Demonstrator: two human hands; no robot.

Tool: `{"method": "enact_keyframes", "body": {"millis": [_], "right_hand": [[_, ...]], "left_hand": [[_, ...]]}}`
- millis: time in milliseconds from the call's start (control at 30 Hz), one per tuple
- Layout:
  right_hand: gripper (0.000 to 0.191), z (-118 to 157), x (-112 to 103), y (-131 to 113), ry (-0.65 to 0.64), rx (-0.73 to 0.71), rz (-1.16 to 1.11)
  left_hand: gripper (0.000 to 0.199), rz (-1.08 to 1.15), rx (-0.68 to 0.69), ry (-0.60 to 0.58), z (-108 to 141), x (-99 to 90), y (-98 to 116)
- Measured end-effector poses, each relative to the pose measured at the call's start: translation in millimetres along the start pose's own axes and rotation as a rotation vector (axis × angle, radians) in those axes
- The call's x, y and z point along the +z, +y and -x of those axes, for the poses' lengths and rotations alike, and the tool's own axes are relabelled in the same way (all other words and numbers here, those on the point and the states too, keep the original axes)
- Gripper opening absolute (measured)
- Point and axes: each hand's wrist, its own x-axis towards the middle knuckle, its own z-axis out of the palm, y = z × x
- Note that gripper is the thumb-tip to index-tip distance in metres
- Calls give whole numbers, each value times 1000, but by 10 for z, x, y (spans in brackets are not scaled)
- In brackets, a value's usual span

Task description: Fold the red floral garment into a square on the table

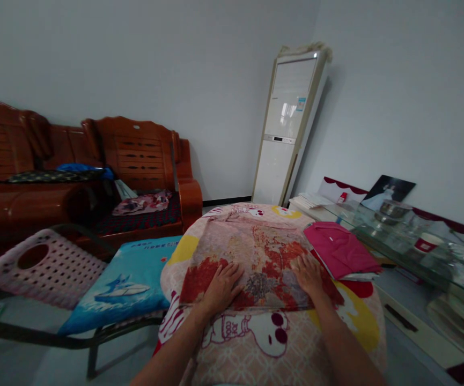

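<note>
Table (304, 359) under cartoon-print cloth (235, 367), bearing one red-and-beige patterned textile (258, 262), laid flat, and, right of this textile, a folded magenta cloth (338, 249).

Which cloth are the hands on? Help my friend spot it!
Look for the table cover with cartoon prints. On it, the spread cloth lies under the left hand and right hand. Blotchy rust-red and beige sets it apart from the plain pink folded cloth beside it.
</note>
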Motion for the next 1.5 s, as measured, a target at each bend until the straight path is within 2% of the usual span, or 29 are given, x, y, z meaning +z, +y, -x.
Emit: {"method": "enact_keyframes", "body": {"millis": [100, 267, 467, 700, 733, 800, 867, 933, 1067, 1133, 1367, 1500], "right_hand": [[54, 17, 14, 70, 50, 29, 15], [54, 56, 46, -52, 64, -2, -36], [54, 91, -51, -66, 125, 243, -21], [55, 63, -30, -55, 113, 289, -7], [54, 60, -17, -64, 136, 265, -8], [51, 54, 10, -86, 173, 120, -30], [48, 45, 38, -103, 158, -77, -75], [47, 37, 64, -106, 121, -137, -110], [46, 35, 64, -65, 185, 126, -115], [44, 42, 38, -31, 235, 208, -127], [41, 59, 14, 62, 324, 300, -161], [40, 2, 29, 96, 293, 300, -98]], "left_hand": [[50, 7, 2, -2, -1, 0, -4], [51, -3, -13, -25, -5, -18, 0], [49, -1, -13, -27, -8, -59, 33], [51, 47, -62, -54, -53, -82, 51], [51, 66, -64, -67, -79, -81, 70], [53, 110, -33, -81, -146, -70, 134], [56, 158, 24, -82, -225, -46, 232], [57, 195, 76, -84, -296, -12, 343], [53, 201, 121, -121, -362, 54, 490], [50, 193, 136, -125, -356, 69, 503], [52, 187, 124, -150, -326, 54, 468], [50, 201, 131, -125, -330, 58, 467]]}}
